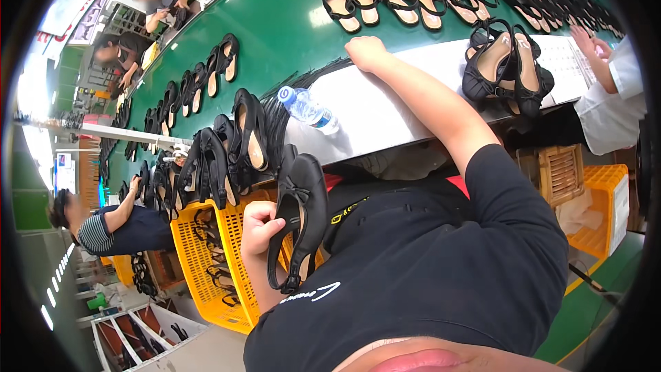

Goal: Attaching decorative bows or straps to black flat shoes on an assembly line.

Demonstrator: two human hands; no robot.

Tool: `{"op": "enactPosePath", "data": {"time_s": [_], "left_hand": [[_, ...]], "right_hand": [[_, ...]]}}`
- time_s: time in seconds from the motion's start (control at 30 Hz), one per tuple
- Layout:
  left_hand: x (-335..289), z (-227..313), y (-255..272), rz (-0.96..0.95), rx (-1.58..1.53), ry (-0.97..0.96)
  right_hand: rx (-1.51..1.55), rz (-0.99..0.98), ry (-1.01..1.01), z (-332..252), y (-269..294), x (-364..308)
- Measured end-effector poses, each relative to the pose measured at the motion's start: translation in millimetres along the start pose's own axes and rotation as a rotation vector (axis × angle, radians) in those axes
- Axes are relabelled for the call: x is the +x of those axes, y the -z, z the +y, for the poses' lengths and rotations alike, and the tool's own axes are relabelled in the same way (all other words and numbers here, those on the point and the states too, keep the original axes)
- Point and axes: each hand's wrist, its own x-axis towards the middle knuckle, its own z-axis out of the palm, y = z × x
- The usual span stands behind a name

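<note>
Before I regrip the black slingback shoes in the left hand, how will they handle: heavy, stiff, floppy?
Likely light: the left hand holds the black slingback shoes up unaided. The closed toe keeps its rounded form, so probably fairly firm there. The narrow heel strap may flex.

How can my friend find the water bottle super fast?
Look for the long green table, then the white surface along its near side. The bottle is at that surface's left end. Unlike the black shoes to its left, it's see-through with a blue cap.
</note>
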Motion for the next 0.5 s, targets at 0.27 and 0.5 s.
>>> {"op": "enactPosePath", "data": {"time_s": [0.27, 0.5], "left_hand": [[19, -15, -24, -0.048, 0.065, 0.016], [105, -7, -92, -0.121, 0.488, -0.144]], "right_hand": [[0.597, 0.257, -0.197, -17, 90, -46], [1.857, 0.692, 0.370, 62, 168, -172]]}}
